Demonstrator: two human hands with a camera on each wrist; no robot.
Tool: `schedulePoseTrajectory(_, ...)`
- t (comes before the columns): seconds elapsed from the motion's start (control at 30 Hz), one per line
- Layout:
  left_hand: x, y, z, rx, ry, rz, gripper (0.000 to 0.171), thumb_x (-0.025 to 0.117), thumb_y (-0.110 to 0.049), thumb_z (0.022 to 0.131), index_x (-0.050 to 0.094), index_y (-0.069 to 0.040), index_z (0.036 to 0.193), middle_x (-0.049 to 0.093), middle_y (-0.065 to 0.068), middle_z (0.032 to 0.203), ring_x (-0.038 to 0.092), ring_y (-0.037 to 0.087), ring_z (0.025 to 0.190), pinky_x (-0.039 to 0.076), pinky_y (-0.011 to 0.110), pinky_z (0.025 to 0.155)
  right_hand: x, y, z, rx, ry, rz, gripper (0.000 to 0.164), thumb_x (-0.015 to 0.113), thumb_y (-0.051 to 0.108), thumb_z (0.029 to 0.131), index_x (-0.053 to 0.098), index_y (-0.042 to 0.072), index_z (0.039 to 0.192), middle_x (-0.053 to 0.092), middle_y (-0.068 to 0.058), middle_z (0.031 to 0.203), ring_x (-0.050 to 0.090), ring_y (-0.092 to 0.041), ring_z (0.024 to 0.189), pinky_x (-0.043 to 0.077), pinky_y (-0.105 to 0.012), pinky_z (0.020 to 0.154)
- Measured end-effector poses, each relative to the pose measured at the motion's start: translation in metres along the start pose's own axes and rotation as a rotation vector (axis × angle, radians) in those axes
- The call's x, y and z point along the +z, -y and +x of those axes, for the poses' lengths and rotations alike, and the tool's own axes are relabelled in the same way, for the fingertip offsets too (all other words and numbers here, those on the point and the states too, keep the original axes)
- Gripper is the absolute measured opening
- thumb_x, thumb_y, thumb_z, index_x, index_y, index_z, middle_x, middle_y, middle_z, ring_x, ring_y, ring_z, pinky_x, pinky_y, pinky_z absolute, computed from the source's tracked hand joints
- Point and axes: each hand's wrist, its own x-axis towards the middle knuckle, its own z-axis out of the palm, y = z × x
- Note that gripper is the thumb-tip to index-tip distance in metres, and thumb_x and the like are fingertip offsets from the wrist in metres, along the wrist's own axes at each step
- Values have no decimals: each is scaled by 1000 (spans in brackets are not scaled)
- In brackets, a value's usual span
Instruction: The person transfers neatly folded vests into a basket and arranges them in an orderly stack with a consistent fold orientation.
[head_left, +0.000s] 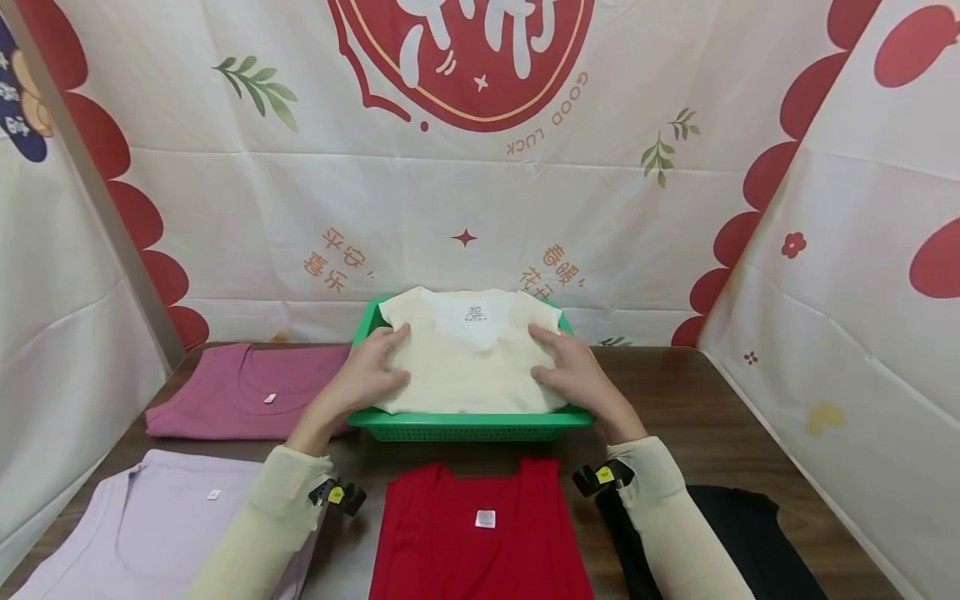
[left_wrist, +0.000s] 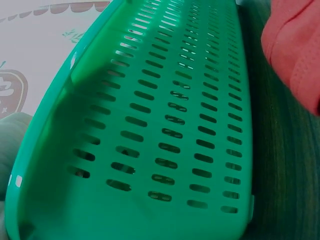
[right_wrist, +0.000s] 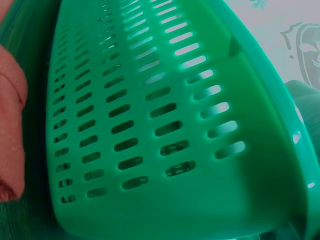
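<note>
A folded cream shirt with a printed neck label lies in the green perforated basket, its upper edge lying over the far rim. My left hand rests on the shirt's left side, with the forefinger and thumb spread straight across the cloth. On the right side my right hand touches it in the same way. The remaining fingers of both hands are mostly hidden. Both wrist views are largely filled by the slotted wall of the basket, and the hands barely show past its rim.
Folded garments surround the basket on the brown table: a mauve top and a lilac top at left, a red top in front, a black garment at right. A printed white cloth hangs behind.
</note>
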Motion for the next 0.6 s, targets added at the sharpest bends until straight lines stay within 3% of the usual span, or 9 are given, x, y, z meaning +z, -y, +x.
schedulePoseTrajectory(0.23,0,-1,0,15,-17,42,77,65,-1,74,36,2,145,49,24,132,47,26,100,42,37,83,2,0,1,14,-21,-69,61,65,12,82,49,8,141,58,-17,133,55,-27,99,44,-34,74)
schedulePoseTrajectory(0.3,0,-1,0,22,-22,66,76,64,-2,73,38,3,144,50,24,130,47,26,96,42,36,80,2,1,1,24,-16,-88,61,64,13,82,49,9,141,67,-19,115,56,-27,92,43,-34,71)
schedulePoseTrajectory(0.37,1,0,1,20,-26,88,76,63,-2,71,39,3,143,52,24,128,47,26,93,42,34,77,3,1,1,31,-7,-112,60,64,13,82,50,9,140,69,-17,108,57,-30,97,43,-35,71)
schedulePoseTrajectory(0.47,1,1,2,20,-28,128,76,63,-3,70,41,2,142,53,23,126,48,25,92,42,32,75,6,2,1,41,21,-166,58,62,14,84,50,9,141,67,-16,114,56,-33,112,47,-41,79)
schedulePoseTrajectory(0.53,2,1,2,20,-30,145,77,63,-4,68,42,2,142,54,23,126,48,25,92,42,32,75,7,3,2,46,31,-195,57,63,15,85,50,10,141,59,-14,132,52,-33,122,48,-46,87)
schedulePoseTrajectory(0.6,2,0,2,26,-34,163,76,63,-5,68,43,2,141,55,23,125,49,24,92,42,33,76,9,4,2,43,41,-217,57,62,16,86,48,9,141,54,-15,139,54,-31,116,48,-49,92)
